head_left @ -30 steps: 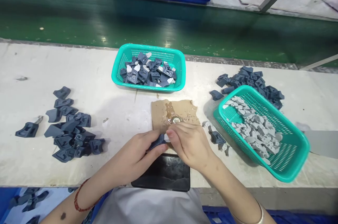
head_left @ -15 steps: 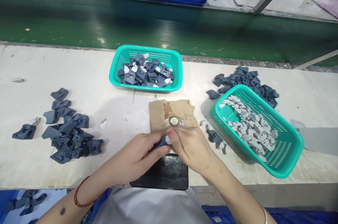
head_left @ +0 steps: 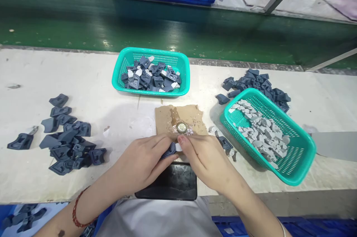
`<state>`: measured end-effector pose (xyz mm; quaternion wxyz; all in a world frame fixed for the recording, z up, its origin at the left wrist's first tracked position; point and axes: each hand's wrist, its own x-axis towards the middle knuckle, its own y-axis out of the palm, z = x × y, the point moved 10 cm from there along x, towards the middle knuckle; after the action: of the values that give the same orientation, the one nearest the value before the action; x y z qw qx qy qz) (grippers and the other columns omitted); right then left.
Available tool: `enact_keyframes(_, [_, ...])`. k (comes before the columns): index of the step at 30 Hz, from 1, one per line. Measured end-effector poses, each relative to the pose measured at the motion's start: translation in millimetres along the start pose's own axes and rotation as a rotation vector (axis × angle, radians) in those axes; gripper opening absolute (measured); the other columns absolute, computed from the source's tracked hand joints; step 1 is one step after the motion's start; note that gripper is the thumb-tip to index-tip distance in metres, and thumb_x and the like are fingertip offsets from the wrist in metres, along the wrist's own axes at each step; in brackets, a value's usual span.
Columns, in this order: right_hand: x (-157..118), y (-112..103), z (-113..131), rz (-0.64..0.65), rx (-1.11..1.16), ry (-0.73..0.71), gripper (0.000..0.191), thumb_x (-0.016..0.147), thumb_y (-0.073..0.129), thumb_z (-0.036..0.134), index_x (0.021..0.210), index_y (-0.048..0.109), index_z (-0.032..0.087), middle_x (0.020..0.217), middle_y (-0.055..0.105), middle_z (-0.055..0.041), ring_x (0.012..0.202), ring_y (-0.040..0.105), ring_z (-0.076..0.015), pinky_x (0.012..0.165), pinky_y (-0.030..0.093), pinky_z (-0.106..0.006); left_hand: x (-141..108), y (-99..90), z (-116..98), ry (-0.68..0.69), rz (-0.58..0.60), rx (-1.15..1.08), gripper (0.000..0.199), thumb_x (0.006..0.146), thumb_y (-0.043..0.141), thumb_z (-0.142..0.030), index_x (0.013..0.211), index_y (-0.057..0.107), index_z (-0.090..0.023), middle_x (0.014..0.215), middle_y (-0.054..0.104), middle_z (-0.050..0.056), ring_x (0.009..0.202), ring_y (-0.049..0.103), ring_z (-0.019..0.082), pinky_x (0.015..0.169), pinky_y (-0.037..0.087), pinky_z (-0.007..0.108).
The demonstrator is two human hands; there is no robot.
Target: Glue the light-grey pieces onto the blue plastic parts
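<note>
My left hand (head_left: 145, 159) is closed around a dark blue-grey plastic part (head_left: 169, 151), partly hidden by its fingers. My right hand (head_left: 205, 157) pinches a small white piece (head_left: 178, 147) that meets the right end of that part. Whether the two are joined, I cannot tell. Both hands are over the near edge of a brown cardboard piece (head_left: 164, 118). On the cardboard, just beyond the fingers, sits a small round metal-rimmed object (head_left: 182, 128) in a wet, shiny patch. A black flat device like a tablet or phone (head_left: 170, 183) lies below the hands.
A green basket (head_left: 115, 80) of dark parts with white tips stands ahead. Another green basket (head_left: 306, 166), holding light grey pieces, is at right. Dark parts are heaped at left (head_left: 69, 144) and behind the right basket (head_left: 259, 82). A green belt (head_left: 83, 21) runs behind.
The hands have parted slightly, so more of the dark part and the white piece shows between them. The whole view has shifted a little.
</note>
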<state>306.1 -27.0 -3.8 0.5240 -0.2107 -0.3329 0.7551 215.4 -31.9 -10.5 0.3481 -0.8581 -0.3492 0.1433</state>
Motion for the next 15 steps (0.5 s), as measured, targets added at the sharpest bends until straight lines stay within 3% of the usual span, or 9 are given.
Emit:
enact_keyframes(5, [-2,-1,7,-0.067,-0.189,-0.053,0.050,0.108,0.029,0.028,0.066,0.054,0.021,0.053,0.064,-0.0044,0.046,0.055,-0.0169,0.050,0.025,-0.033,1,7.9,0,0.003,0.045,-0.046,0.023,0.107,0.040,-0.032,0.101,0.057,-0.020,0.097,0.074,0.008,0.085,0.072,0.025,0.071,0.052,0.032])
enact_keyframes(10, [-5,-1,0,-0.019,-0.060,-0.011,0.050,0.109,0.029,0.031,0.065,0.050,0.022,0.056,0.061,-0.0015,0.050,0.055,-0.0157,0.052,0.031,-0.030,5,10.3,-2,0.001,0.049,-0.029,0.023,0.106,0.043,-0.033,0.100,0.059,-0.018,0.098,0.074,0.008,0.088,0.072,0.025,0.074,0.051,0.032])
enact_keyframes(13, [-11,-10,-16,0.020,0.129,0.059,0.049,0.109,0.032,0.037,0.068,0.053,0.022,0.064,0.063,-0.0005,0.060,0.060,-0.0154,0.058,0.039,-0.028,10,-1.6,0,-0.006,0.000,0.000,0.021,0.104,0.047,-0.035,0.101,0.061,-0.020,0.099,0.074,0.006,0.092,0.071,0.024,0.077,0.050,0.030])
enact_keyframes(15, [-20,-37,-39,-0.100,0.127,0.138,0.045,0.108,0.037,0.040,0.072,0.057,0.022,0.069,0.065,-0.0017,0.065,0.062,-0.0170,0.062,0.042,-0.029,13,-24.9,6,-0.067,-0.099,0.035,0.019,0.103,0.049,-0.034,0.099,0.062,-0.021,0.092,0.071,0.003,0.083,0.068,0.021,0.072,0.049,0.027])
